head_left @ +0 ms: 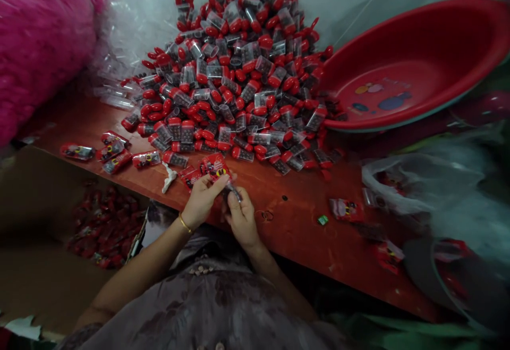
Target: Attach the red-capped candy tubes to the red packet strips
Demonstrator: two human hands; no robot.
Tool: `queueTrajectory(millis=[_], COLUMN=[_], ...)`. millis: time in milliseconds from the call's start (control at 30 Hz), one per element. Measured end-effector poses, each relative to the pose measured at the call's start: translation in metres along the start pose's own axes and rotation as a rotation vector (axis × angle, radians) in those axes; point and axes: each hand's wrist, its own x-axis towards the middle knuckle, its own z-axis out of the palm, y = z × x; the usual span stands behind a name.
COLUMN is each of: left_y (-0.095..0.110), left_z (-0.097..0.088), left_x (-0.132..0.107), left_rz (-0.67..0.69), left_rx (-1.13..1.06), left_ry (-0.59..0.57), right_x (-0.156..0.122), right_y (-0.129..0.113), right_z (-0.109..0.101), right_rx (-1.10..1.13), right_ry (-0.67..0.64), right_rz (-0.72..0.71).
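By the near table [303,222] edge, my left hand [202,200] pinches a yellow-printed red packet [216,168], my right hand [241,218] a small clear tube [234,194].

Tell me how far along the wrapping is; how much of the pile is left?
Done: a few wrapped packs lie at the left end of the table, more in the cardboard box. In hand: the left hand holds a red wrapper, the right hand a tube. Left: the big pile of bare red-capped tubes, so most remains.

Head camera, looking steeply down, close over red table [303,222].
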Motion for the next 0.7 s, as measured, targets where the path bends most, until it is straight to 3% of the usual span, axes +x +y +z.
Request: queueTrajectory(millis=[100,167,333,400,500,700], left_y=[-0.004,-0.009,-0.021,-0.021,-0.018,-0.016], left_z=[0.003,0.007,0.011,0.009,0.004,0.004], left_x=[0.0,-0.004,-0.015,-0.013,-0.007,-0.008], left_rz=[-0.112,-0.11,0.115,0.166,0.122,0.148], left_rx=[0.047,0.121,0.257,0.236,0.23,0.302], left_ry=[-0.058,-0.027,0.09,0.06,0.001,0.006], right_x=[0.001,0.002,0.005,0.005,0.004,0.001], right_y=[0.004,0.005,0.006,0.007,0.008,0.008], right_z=[0.003,0.005,0.003,0.0,-0.004,-0.01], right_rx=[0.085,0.158,0.191,0.144,0.032,-0.359], right_ry=[0.063,0.123,0.254,0.22,0.19,0.314], right_rz=[0.051,0.101,0.029,0.006,0.005,-0.223])
